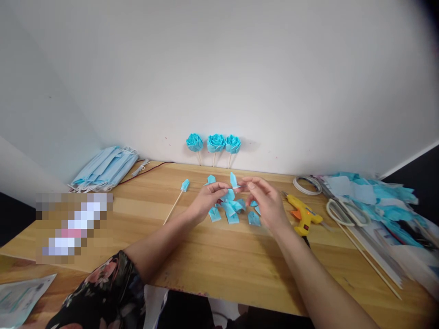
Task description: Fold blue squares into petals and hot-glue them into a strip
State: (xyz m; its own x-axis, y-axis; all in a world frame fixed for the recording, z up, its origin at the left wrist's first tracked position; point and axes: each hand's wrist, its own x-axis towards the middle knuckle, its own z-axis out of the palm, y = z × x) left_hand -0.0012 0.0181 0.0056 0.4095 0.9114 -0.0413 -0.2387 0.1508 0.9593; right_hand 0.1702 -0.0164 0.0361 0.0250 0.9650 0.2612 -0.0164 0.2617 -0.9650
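Observation:
Over the table's middle, my left hand (210, 199) pinches a light-blue fabric petal (229, 195) between thumb and fingers. Close beside it, my right hand (266, 201) has thumb and index finger together at the edge of an upright blue petal (233, 179). Fingertips of both hands nearly meet around these pieces. Several loose blue petals (233, 218) lie below on the wood, one of them (254, 218) under my right hand. Left of my hands rests a stick with a small blue bud (185, 185) on its tip.
Three blue fabric roses (216, 143) on sticks lean on the wall. Right are a yellow glue gun (303, 214), a white tape roll (307, 185), scissors (348, 214), a long stick (372, 262) and blue scraps (380, 196). Stacked face masks (106, 169) lie far left.

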